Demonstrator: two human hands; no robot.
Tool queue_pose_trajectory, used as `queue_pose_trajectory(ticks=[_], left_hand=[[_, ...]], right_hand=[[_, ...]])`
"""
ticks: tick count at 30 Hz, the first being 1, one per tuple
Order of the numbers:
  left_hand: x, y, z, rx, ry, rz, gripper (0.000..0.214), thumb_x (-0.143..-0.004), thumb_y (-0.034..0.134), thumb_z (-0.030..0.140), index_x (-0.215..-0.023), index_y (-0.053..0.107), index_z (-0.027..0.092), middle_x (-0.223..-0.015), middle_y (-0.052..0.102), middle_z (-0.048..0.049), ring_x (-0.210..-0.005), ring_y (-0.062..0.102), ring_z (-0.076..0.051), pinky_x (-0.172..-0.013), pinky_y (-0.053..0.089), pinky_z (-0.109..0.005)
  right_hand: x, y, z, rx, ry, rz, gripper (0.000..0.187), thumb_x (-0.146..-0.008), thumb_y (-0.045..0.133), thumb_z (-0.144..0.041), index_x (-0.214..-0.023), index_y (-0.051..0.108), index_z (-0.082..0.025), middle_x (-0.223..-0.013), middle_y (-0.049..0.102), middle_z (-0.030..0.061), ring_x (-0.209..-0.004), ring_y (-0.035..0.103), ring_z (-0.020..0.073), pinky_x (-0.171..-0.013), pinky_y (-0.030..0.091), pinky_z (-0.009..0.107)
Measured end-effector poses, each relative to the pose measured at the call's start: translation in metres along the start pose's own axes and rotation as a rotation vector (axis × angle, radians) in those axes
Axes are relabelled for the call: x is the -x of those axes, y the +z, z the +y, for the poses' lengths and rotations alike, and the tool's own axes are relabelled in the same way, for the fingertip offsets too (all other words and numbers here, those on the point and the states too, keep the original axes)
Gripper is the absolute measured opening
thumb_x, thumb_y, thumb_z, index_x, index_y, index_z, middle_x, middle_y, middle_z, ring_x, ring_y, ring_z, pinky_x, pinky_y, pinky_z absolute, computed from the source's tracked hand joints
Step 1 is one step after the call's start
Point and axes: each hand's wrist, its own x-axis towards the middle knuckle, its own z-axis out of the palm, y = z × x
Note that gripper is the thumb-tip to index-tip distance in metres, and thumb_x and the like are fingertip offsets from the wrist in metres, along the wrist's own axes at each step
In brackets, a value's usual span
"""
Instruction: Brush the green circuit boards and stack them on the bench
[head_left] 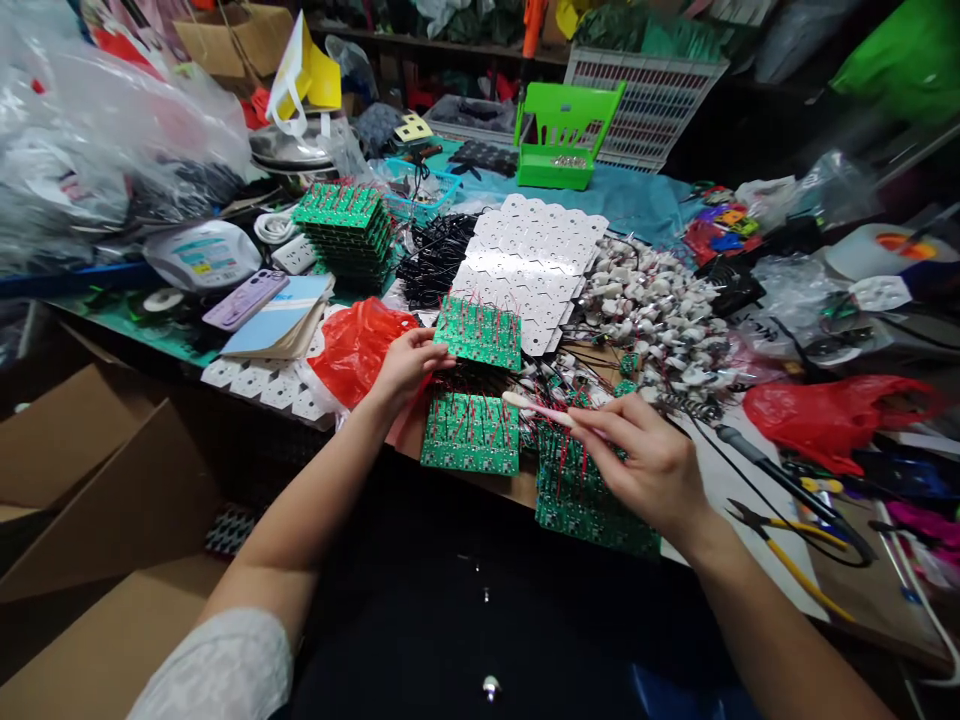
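My left hand [411, 365] is closed on the left edge of a green circuit board [480, 335] with red and black wires, holding it raised. Pinched in my right hand [641, 455] is a slim white-and-pink toothbrush [536, 408], its pale head pointing left, just below the raised board. Its bristles cannot be made out. Below the raised board lies another green board [471, 435] with wires standing up from it. More wired boards [577, 500] lie under and beside my right hand, which partly covers them.
A stack of green boards [345, 230] stands at the back left. White perforated panels [525, 260] and a heap of small white parts [652, 310] lie behind the boards. At right are a soldering iron [765, 460] and yellow-handled pliers [787, 545]. Cardboard boxes [112, 490] stand lower left.
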Motion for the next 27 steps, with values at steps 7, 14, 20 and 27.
queue_pose_trajectory(ticks=[7, 14, 20, 27], left_hand=[[0.07, -0.019, -0.014, -0.755, 0.769, 0.139, 0.043, -0.086, 0.065, 0.019, -0.128, 0.056, 0.019, -0.115, 0.059, -0.0105, -0.086, 0.064, -0.018, -0.082, 0.055, -0.035], [0.146, -0.056, -0.098, -0.499, 0.17, 0.051, 0.058, -0.074, 0.078, 0.033, -0.125, 0.052, 0.019, -0.1, 0.06, -0.0046, -0.067, 0.062, -0.013, -0.056, 0.053, -0.026], [0.129, -0.044, -0.119, -0.23, 0.028, 0.091, 0.058, -0.065, 0.085, 0.037, -0.113, 0.06, 0.017, -0.082, 0.057, 0.0017, -0.065, 0.055, -0.011, -0.058, 0.048, -0.023], [0.129, -0.041, -0.12, -0.07, -0.033, 0.066, 0.057, -0.066, 0.085, 0.035, -0.113, 0.057, 0.018, -0.08, 0.056, 0.0028, -0.066, 0.054, -0.01, -0.057, 0.044, -0.021]], right_hand=[[0.003, 0.033, -0.016, 0.17, -0.16, -0.218, 0.022, -0.099, 0.053, -0.027, -0.102, 0.072, -0.018, -0.085, 0.063, 0.0054, -0.074, 0.056, 0.015, -0.061, 0.037, 0.027], [-0.017, 0.068, -0.039, 0.131, -0.325, -0.425, 0.02, -0.099, 0.049, -0.022, -0.101, 0.069, -0.019, -0.085, 0.061, 0.005, -0.076, 0.048, 0.0176, -0.062, 0.03, 0.03], [-0.029, 0.085, -0.041, 0.144, -0.434, -0.49, 0.019, -0.097, 0.051, -0.019, -0.102, 0.069, -0.019, -0.086, 0.061, 0.0053, -0.076, 0.045, 0.0182, -0.063, 0.028, 0.031], [-0.07, 0.106, -0.021, 0.283, -0.304, -0.413, 0.026, -0.099, 0.044, -0.019, -0.098, 0.07, -0.02, -0.087, 0.061, 0.0071, -0.076, 0.046, 0.0178, -0.057, 0.021, 0.031]])
